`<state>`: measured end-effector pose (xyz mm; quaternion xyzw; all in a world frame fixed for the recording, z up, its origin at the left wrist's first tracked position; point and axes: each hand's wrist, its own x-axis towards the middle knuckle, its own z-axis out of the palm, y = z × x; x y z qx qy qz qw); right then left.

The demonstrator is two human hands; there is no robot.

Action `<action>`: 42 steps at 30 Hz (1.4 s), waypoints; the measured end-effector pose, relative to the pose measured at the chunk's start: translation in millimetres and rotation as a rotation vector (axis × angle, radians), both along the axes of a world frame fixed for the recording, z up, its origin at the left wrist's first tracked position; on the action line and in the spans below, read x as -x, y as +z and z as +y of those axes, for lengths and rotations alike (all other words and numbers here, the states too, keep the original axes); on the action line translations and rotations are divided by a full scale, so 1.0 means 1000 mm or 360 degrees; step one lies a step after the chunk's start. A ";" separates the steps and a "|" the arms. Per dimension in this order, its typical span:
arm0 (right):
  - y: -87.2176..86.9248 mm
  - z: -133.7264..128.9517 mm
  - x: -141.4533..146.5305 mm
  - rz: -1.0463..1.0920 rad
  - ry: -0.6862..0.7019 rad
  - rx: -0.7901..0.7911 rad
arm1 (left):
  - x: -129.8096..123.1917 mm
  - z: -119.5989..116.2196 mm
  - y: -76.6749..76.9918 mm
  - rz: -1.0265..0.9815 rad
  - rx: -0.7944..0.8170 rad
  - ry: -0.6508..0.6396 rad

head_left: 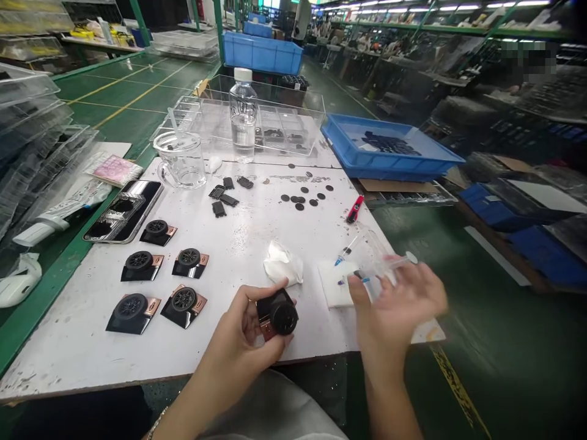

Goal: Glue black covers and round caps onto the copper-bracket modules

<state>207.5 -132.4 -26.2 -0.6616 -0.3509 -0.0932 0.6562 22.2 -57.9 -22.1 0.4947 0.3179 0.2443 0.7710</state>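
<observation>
My left hand (250,333) grips a black part with a round black wheel-like piece (283,318) and a copper-coloured strip, near the table's front edge. To its right, my right hand (398,305) is smeared by motion. A clear syringe (392,264) lies across its fingers, plunger end pointing right, and seems to be held. Under and beyond that hand are a white foam pad (337,293) and another blue-tipped syringe (343,252). Crumpled white tissue (283,263) sits just past my left hand. Several similar wheel-topped parts (183,299) lie on the left.
Small black discs (299,206), black pieces (224,198) and a red cutter (355,209) lie farther back. A clear jug (181,162), water bottle (243,122) and divided clear tray (288,125) stand behind. A phone (123,211) is left; a blue bin (394,146) is right.
</observation>
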 end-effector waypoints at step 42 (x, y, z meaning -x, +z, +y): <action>0.032 0.046 0.031 0.1529 0.1782 -0.0350 | 0.015 0.015 -0.005 -0.0044 0.0375 -0.0154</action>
